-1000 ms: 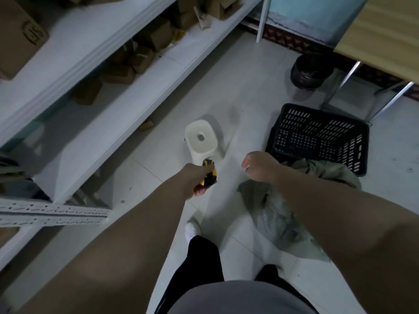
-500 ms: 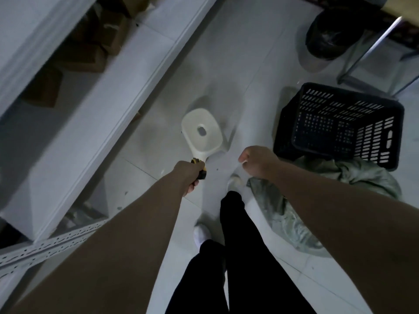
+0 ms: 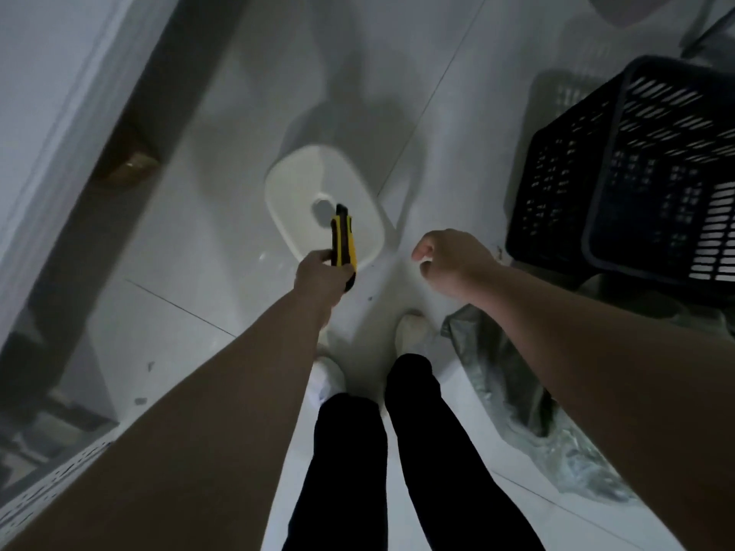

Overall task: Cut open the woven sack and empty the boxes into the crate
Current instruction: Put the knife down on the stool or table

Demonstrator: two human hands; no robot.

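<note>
I find the left grip clasping the knife over the stool. The right grip is loosely curled and empty. My advice: keep the blade pointed away when turning to the sack.

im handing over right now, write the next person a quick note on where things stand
Left hand: grips the yellow and black utility knife, held above the white plastic stool.
Right hand: loosely curled, holds nothing, in the air beside the crate.
Black perforated plastic crate: on the floor at the right; no boxes show in it.
Grey-green woven sack: crumpled on the floor near the crate, under the right forearm.
Done: knife is in hand. Whether the sack is already cut cannot be told.
Left: cut the sack open if needed, then empty the boxes into the crate.
</note>
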